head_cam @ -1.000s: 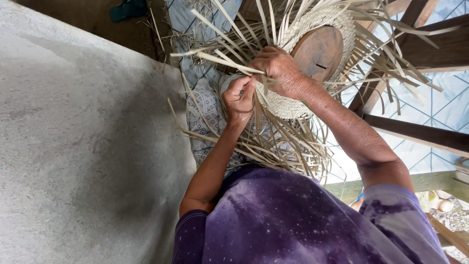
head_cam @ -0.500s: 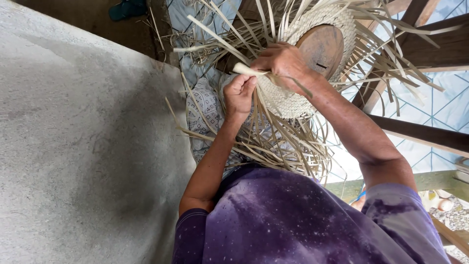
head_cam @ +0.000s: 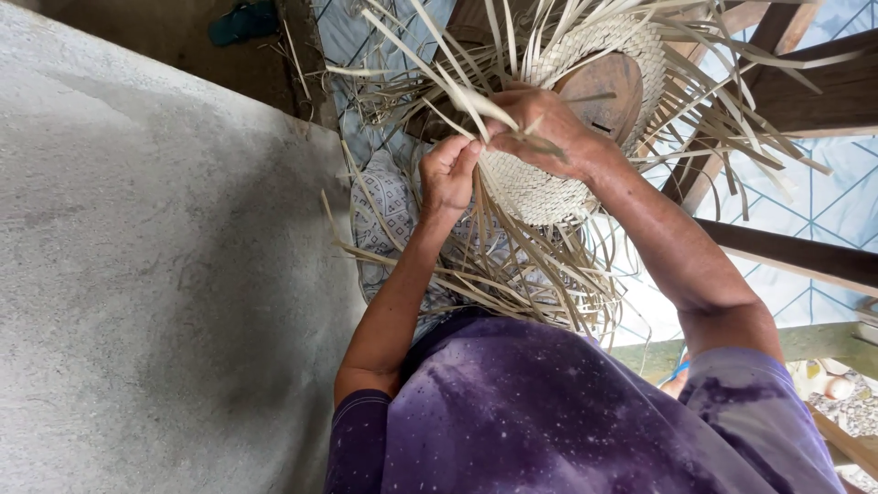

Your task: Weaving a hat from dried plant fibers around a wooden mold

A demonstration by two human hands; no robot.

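A half-woven straw hat [head_cam: 540, 187] sits over a round wooden form [head_cam: 604, 87], with many loose pale strips [head_cam: 549, 274] fanning out from its edge. My left hand [head_cam: 448, 174] pinches strips at the hat's woven rim. My right hand [head_cam: 540, 128] lies on top of the weave, closed on a flat pale strip [head_cam: 476, 101] that sticks out to the left. The two hands nearly touch. My purple shirt [head_cam: 567, 421] fills the bottom of the view.
A grey concrete wall [head_cam: 155, 274] fills the left side. Dark wooden beams [head_cam: 796, 87] cross at the right over a blue-lined tiled floor [head_cam: 823, 192]. A patterned cloth [head_cam: 389, 210] lies under the strips. A teal sandal [head_cam: 242, 20] lies at the top.
My right hand has shifted a little up along the hat's rim with the strip still in it. My left hand has stayed at the rim.
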